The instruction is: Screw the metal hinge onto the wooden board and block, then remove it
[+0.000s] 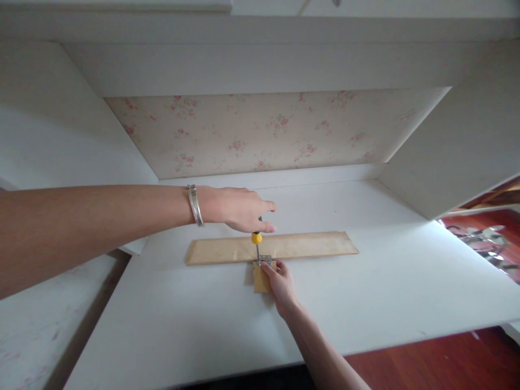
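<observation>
My left hand (247, 210), with a silver bracelet (195, 206) at the wrist, grips a screwdriver (256, 238) from above. Its handle is yellow and dark, partly hidden by the fingers. The shaft points down to a small metal hinge (265, 259) lying where a long wooden board (309, 245) meets a small wooden block (262, 281). With thumb on the hinge and fingers round the block's right side, my right hand (282, 287) holds both. The screw under the tip is too small to make out.
A white desk surface (195, 314) carries the boards, with white side panels (455, 130) left and right. Behind it is a flower-patterned wall (244, 130). Shiny metallic items (487, 244) lie on the reddish floor (406, 357) to the right.
</observation>
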Available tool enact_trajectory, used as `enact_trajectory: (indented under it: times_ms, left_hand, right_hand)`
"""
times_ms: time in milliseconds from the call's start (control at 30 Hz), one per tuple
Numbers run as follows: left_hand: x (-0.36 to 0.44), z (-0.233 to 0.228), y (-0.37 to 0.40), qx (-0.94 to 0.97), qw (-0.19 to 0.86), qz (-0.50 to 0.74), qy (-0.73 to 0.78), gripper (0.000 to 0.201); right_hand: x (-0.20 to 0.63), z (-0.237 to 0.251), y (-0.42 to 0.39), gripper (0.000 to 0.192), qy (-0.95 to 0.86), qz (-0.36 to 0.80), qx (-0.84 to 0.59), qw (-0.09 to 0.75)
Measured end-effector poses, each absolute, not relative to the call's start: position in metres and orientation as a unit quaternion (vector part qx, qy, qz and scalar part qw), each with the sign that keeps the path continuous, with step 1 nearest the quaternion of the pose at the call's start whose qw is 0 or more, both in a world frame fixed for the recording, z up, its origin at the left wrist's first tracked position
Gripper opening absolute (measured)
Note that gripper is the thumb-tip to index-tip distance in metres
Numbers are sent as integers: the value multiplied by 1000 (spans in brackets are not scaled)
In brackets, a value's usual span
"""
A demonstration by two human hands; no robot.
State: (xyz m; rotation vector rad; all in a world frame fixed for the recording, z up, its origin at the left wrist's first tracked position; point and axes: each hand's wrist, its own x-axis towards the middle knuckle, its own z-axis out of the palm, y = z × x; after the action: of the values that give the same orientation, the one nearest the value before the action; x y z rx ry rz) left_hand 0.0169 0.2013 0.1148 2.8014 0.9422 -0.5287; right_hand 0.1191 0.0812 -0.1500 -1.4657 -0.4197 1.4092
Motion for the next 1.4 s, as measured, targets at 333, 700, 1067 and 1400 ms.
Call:
enact_trajectory:
  times_ms: [333,700,1067,1400]
  left_hand:
    - [17,118,201,920,51,-212,325,55]
    - [15,116,204,931,48,-197,305,44]
    - [16,117,203,939,65,-184,283,52]
    - [15,112,205,953,80,-163,242,51]
  right_hand:
    - [119,-148,80,43,-172,588,-604,511]
    - [119,-146,81,43,-171,593,-600,509]
    - [119,-147,80,41,-179,586,-601,514]
    - [119,-146,81,43,-167,590,-597,517]
